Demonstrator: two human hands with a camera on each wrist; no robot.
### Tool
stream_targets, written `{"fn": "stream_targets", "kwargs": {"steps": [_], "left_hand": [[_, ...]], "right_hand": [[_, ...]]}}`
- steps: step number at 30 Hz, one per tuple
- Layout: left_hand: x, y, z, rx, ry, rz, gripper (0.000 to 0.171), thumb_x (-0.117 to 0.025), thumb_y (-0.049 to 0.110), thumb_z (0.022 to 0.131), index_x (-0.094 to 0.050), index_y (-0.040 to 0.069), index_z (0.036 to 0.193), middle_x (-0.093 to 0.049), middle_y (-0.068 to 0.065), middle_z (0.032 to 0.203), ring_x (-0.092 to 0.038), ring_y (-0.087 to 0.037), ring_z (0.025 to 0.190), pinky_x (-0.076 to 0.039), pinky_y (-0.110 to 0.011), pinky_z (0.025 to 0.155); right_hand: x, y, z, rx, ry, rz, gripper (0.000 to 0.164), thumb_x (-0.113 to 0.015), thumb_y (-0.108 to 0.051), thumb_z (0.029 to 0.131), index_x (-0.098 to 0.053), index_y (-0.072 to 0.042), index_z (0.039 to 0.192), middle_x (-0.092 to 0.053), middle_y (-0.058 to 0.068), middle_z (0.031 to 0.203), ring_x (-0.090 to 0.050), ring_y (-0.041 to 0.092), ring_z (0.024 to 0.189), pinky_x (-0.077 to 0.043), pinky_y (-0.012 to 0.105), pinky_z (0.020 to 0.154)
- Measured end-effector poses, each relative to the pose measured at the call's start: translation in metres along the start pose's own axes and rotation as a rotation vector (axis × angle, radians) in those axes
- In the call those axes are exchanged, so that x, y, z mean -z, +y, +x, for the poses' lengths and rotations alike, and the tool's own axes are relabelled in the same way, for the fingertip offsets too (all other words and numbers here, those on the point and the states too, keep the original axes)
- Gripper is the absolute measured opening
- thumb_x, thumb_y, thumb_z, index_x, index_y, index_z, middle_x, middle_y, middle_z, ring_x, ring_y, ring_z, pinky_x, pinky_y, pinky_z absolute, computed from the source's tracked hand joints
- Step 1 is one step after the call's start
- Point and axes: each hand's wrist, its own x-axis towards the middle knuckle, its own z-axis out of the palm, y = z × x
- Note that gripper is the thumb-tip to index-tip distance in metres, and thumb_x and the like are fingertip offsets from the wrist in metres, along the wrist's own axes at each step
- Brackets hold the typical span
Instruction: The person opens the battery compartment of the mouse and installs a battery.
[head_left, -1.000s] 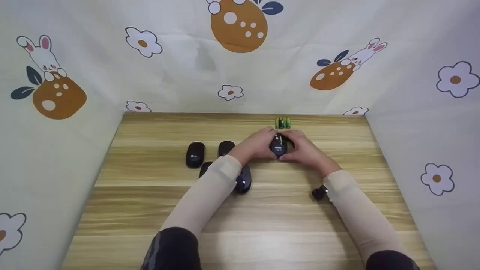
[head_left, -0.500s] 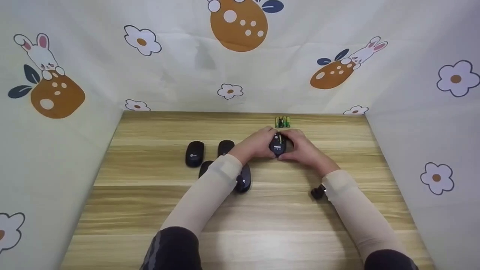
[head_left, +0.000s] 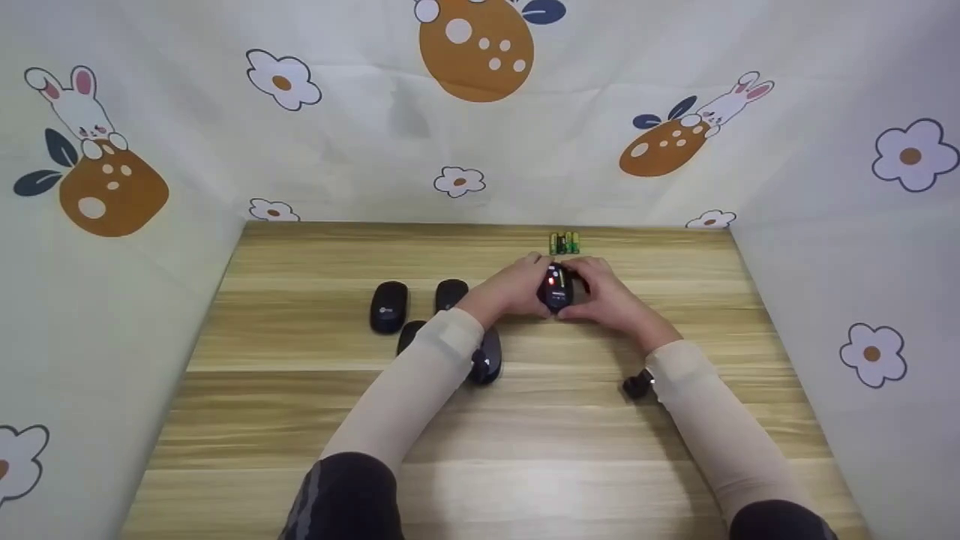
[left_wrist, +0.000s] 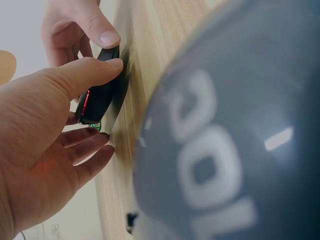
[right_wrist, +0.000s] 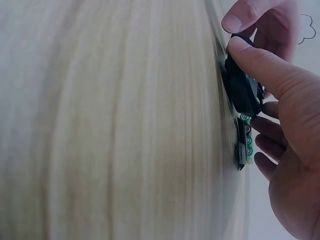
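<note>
Left hand (head_left: 517, 289) and right hand (head_left: 606, 304) pinch the upturned mouse (head_left: 557, 298) in their fingers over the counter (head_left: 525, 427), red light (head_left: 552, 282) glowing! Over-tilt it, and what looks like a fitted cell (head_left: 561, 277) could tumble out. Beyond, a thin black piece (right_wrist: 241, 145) beside loose batteries (head_left: 565, 243).

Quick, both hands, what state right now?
Left hand: holding the black mouse, gripping its left side.
Right hand: holding the same mouse, gripping its right side.
</note>
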Motion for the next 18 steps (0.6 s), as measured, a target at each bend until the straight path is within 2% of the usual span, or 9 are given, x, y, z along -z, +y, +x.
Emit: {"fn": "stream_targets", "kwargs": {"steps": [4,12,18], "left_hand": [[0.001,0.001,-0.001,-0.002,0.000,-0.004,0.111,-0.098,0.028,0.084,-0.033,-0.002,0.169,-0.047,-0.025,0.161,-0.052,-0.038,0.147,-0.042,-0.042,0.126],[0.005,-0.004,-0.010,0.026,-0.001,-0.056,0.114,-0.097,0.025,0.084,-0.029,0.000,0.172,-0.042,-0.023,0.166,-0.048,-0.036,0.152,-0.038,-0.041,0.129],[0.012,-0.004,-0.027,-0.037,0.033,-0.084,0.103,-0.091,0.027,0.087,-0.034,0.000,0.170,-0.044,-0.021,0.165,-0.049,-0.036,0.150,-0.040,-0.044,0.128]], "right_hand": [[-0.001,0.001,-0.001,0.001,0.010,-0.009,0.093,-0.101,-0.026,0.082,-0.054,-0.002,0.159,-0.054,0.019,0.158,-0.041,0.038,0.147,-0.035,0.055,0.127],[-0.002,0.000,-0.009,-0.035,0.040,0.004,0.098,-0.100,-0.029,0.083,-0.049,-0.002,0.162,-0.049,0.018,0.162,-0.039,0.038,0.151,-0.033,0.055,0.129],[-0.006,-0.002,-0.017,0.015,0.110,0.045,0.090,-0.099,-0.028,0.084,-0.054,-0.003,0.158,-0.054,0.015,0.157,-0.042,0.034,0.148,-0.036,0.055,0.127]]}}
